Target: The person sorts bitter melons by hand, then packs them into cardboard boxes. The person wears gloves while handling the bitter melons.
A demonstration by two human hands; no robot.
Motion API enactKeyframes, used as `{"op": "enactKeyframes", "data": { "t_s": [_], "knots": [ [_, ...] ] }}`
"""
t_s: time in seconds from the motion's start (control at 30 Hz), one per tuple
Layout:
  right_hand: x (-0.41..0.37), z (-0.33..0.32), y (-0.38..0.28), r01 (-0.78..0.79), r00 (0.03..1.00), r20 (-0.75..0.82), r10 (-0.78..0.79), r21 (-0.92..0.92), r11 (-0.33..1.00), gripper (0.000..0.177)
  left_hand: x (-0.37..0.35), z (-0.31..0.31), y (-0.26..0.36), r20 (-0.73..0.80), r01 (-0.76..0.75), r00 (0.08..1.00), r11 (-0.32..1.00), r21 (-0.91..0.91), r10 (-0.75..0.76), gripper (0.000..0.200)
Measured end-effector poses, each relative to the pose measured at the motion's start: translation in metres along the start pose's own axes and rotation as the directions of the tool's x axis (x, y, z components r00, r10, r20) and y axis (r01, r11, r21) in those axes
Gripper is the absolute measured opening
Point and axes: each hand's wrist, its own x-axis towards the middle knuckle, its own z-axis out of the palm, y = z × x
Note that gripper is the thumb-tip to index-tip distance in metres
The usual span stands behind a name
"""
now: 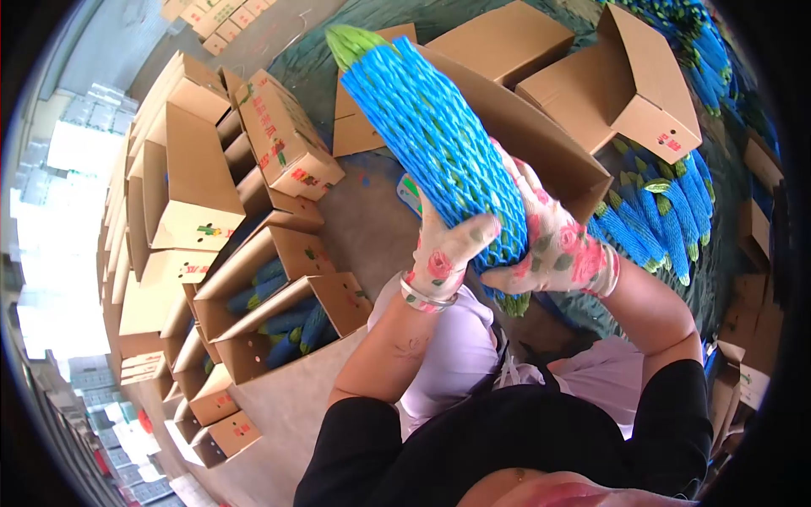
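Note:
A long green vegetable in a blue foam net sleeve [431,127] is held up before me, tilted, with its pale green tip at the upper left. My left hand [448,253], in a floral glove, grips the near part from the left, thumb across the net. From the right, my right hand [562,241], in a matching glove, closes round the lower end; some of its fingers are hidden behind the vegetable. Just behind the left hand shows part of a blue and green item [410,194]. An open cardboard box [566,144] stands behind the right hand.
Netted vegetables [663,207] lie piled at the right, with another heap [705,51] at the far upper right. Open cartons [198,182] are stacked at the left. A lower carton [342,296] there has netted vegetables inside. More cartons [503,38] stand ahead.

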Motion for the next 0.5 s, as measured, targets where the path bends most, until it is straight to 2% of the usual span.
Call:
{"op": "enactKeyframes", "data": {
  "t_s": [0.1, 0.17, 0.2, 0.23, 0.3, 0.33, 0.37, 0.4, 0.43, 0.47, 0.5],
  "knots": [
    [0.018, -0.023, 0.004, 0.273, 0.959, -0.08, -0.271, 0.014, 0.962, 0.112, 0.014, 0.018, -0.002, -0.076, -0.11, 0.991, 0.994, 0.021, 0.111, 0.075],
    [0.036, -0.043, -0.003, 0.16, 0.985, 0.012, -0.174, 0.328, 0.931, 0.106, 0.027, 0.034, 0.005, -0.133, -0.16, 0.978, 0.986, 0.035, 0.164, 0.072],
    [0.045, -0.053, -0.01, -0.031, 0.985, 0.158, -0.064, 0.533, 0.846, 0.105, 0.035, 0.04, 0.006, -0.13, -0.169, 0.977, 0.985, 0.021, 0.17, 0.07],
    [0.053, -0.06, -0.003, -0.036, 0.967, 0.21, -0.144, 0.675, 0.737, 0.087, 0.043, 0.044, 0.004, -0.084, -0.182, 0.98, 0.983, -0.003, 0.181, 0.066],
    [0.076, -0.062, 0.007, 0.049, 0.956, 0.157, -0.249, 0.751, 0.659, 0.093, 0.069, 0.048, 0.001, 0.038, -0.227, 0.973, 0.972, -0.059, 0.229, 0.06],
    [0.08, -0.064, 0.016, 0.056, 0.957, 0.167, -0.239, 0.697, 0.715, 0.097, 0.078, 0.046, -0.001, 0.091, -0.246, 0.963, 0.965, -0.086, 0.254, 0.06],
    [0.083, -0.066, 0.025, 0.064, 0.957, 0.178, -0.228, 0.639, 0.766, 0.101, 0.082, 0.035, -0.006, 0.042, -0.192, 0.981, 0.981, 0.033, 0.191, 0.06],
    [0.094, -0.067, 0.055, 0.128, 0.952, 0.138, -0.273, 0.632, 0.764, 0.103, 0.088, 0.016, -0.011, 0.22, -0.118, 0.968, 0.992, -0.034, 0.123, 0.059],
    [0.096, -0.072, 0.07, 0.048, 0.961, 0.205, -0.185, 0.534, 0.844, 0.11, 0.094, -0.004, -0.021, 0.086, -0.031, 0.996, 0.997, 0.072, 0.025, 0.058],
    [0.078, -0.061, 0.077, 0.107, 0.992, 0.003, -0.124, 0.483, 0.869, 0.086, 0.096, -0.019, -0.028, -0.058, 0.069, 0.996, 0.984, 0.164, -0.06, 0.06],
    [0.08, -0.056, 0.1, 0.016, 0.994, 0.096, -0.06, 0.401, 0.916, 0.095, 0.093, -0.033, -0.037, -0.058, 0.112, 0.994, 0.905, 0.411, -0.096, 0.053]
  ]
}}
